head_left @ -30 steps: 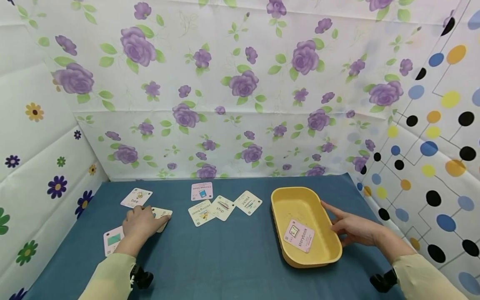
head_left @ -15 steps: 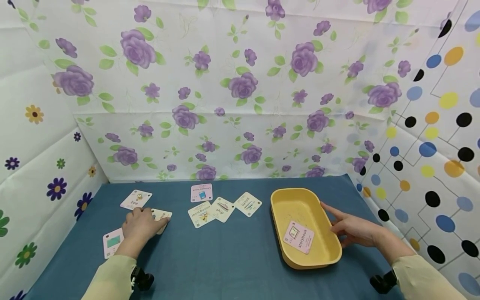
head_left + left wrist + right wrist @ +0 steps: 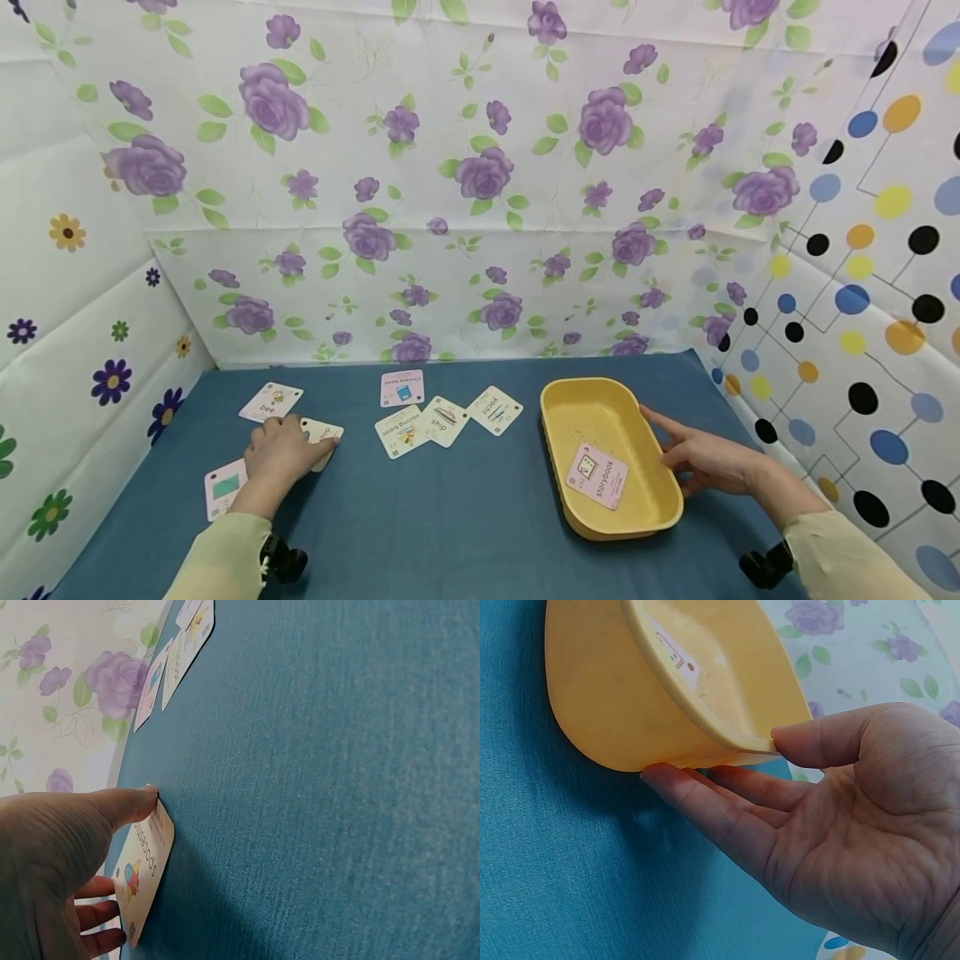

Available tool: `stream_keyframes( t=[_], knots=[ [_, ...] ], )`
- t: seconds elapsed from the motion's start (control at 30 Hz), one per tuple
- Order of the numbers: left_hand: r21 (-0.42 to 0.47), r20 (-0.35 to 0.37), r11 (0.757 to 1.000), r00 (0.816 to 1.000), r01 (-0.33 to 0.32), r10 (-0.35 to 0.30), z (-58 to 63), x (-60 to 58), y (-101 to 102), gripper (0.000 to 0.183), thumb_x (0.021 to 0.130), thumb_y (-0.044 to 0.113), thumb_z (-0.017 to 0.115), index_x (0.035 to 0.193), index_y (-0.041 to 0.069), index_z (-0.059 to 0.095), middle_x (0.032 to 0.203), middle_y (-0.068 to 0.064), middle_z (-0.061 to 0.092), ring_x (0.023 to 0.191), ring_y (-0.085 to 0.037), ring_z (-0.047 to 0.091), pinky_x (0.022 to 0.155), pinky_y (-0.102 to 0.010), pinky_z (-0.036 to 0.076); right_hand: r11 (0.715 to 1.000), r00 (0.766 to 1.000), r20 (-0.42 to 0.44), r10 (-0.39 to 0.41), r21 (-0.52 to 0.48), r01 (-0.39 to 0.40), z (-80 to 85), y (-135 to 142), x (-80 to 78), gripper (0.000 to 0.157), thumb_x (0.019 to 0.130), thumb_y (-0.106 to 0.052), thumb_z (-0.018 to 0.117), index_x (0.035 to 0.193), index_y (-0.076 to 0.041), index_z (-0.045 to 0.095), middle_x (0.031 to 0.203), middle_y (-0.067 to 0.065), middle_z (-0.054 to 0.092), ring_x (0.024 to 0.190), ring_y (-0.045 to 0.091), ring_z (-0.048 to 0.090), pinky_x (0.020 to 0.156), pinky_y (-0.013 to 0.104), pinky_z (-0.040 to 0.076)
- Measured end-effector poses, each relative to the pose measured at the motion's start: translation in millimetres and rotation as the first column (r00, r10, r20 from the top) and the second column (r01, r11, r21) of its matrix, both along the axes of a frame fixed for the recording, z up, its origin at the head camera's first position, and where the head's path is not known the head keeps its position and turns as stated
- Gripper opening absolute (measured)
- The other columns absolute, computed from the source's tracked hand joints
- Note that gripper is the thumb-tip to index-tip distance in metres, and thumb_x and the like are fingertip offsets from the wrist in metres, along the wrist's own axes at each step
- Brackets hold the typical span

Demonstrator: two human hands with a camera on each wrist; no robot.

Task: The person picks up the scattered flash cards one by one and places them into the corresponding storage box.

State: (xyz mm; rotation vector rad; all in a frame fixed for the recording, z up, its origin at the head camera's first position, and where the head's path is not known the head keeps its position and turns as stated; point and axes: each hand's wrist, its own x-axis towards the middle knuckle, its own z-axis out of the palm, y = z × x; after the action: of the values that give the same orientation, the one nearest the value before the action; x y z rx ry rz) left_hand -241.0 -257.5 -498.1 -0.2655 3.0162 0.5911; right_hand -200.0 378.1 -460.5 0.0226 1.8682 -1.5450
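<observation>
On the left of the blue table, my left hand (image 3: 283, 450) grips a spaceship card (image 3: 142, 870), thumb at one edge and fingertips at the opposite one. A bee card (image 3: 271, 402) lies just beyond that hand. A pink card with a teal picture (image 3: 225, 488) lies to its left, partly under the forearm in the head view. At the right, my right hand (image 3: 708, 457) holds the side of a yellow plastic basket (image 3: 600, 697), thumb at the rim and fingers against the outer wall below. Inside the basket lies a pink storybook card (image 3: 597, 475).
Mid-table lie a Chinese book card (image 3: 402, 388), a sailing boat card (image 3: 400, 433), a ship card (image 3: 444, 421) and a yacht card (image 3: 495, 410). The last three form a row with overlapping edges. Patterned cloth walls (image 3: 450, 192) close off the back and both sides.
</observation>
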Motion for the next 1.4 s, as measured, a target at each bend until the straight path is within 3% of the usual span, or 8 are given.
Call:
stream_keyframes(
  t=[0.23,0.47,0.7,0.9,1.23,1.4],
  knots=[
    [0.037,-0.038,0.999,0.999,-0.02,0.022,1.1,-1.2,-2,0.08,0.094,0.043,0.071,0.141,-0.014,0.04,0.131,-0.042,0.036,0.121,-0.061,0.034,0.096,-0.071,0.032,1.0,1.0,0.001,0.001,0.0,-0.001,0.5,-1,-0.5,0.096,0.1,-0.009,0.059,0.164,-0.035,-0.008,0.153,0.034,0.037,0.119,0.044,0.06,0.085,0.059,0.056],
    [0.075,-0.078,0.997,0.996,-0.032,0.038,4.6,-1.2,-3,0.059,0.097,0.028,0.067,0.137,-0.011,0.048,0.129,-0.038,0.04,0.119,-0.059,0.036,0.094,-0.07,0.034,1.0,1.0,0.001,0.0,0.001,0.0,-0.4,-1,0.2,0.097,0.1,-0.008,0.059,0.164,-0.033,-0.008,0.156,0.035,0.032,0.119,0.044,0.061,0.084,0.059,0.056],
    [0.122,-0.097,0.992,0.995,-0.02,0.032,11.5,0.6,-2,0.044,0.1,0.022,0.059,0.129,-0.01,0.055,0.13,-0.037,0.041,0.119,-0.057,0.037,0.092,-0.07,0.035,1.0,1.0,0.003,0.001,-0.005,-0.001,-0.8,-1,0.7,0.097,0.1,-0.008,0.059,0.164,-0.033,-0.009,0.152,0.034,0.039,0.118,0.045,0.061,0.084,0.058,0.056],
    [0.157,-0.065,0.988,0.998,-0.012,0.023,20.2,0.0,-4,0.042,0.103,0.025,0.052,0.125,-0.01,0.058,0.129,-0.038,0.043,0.121,-0.06,0.037,0.089,-0.07,0.036,1.0,1.0,0.0,-0.003,0.001,0.003,-0.9,-1,-0.3,0.097,0.1,-0.009,0.059,0.164,-0.034,-0.008,0.153,0.034,0.036,0.117,0.044,0.061,0.084,0.058,0.056],
    [0.2,-0.012,0.98,1.0,-0.005,0.007,20.9,0.2,-15,0.045,0.106,0.033,0.05,0.123,-0.007,0.061,0.13,-0.035,0.045,0.127,-0.062,0.031,0.091,-0.071,0.037,1.0,1.0,-0.004,0.0,0.004,0.0,-2.7,1,-1.4,0.096,0.1,-0.01,0.06,0.164,-0.035,-0.007,0.156,0.034,0.032,0.116,0.044,0.062,0.084,0.058,0.056],
    [0.204,-0.003,0.979,1.0,-0.014,0.015,21.6,2.0,-17,0.049,0.106,0.034,0.049,0.125,-0.01,0.06,0.126,-0.034,0.049,0.123,-0.058,0.035,0.092,-0.068,0.037,1.0,1.0,0.0,0.021,-0.021,-0.021,-2.5,3,-1.0,0.096,0.101,-0.01,0.059,0.164,-0.036,-0.009,0.157,0.034,0.031,0.119,0.046,0.06,0.086,0.058,0.056]
  ],
)
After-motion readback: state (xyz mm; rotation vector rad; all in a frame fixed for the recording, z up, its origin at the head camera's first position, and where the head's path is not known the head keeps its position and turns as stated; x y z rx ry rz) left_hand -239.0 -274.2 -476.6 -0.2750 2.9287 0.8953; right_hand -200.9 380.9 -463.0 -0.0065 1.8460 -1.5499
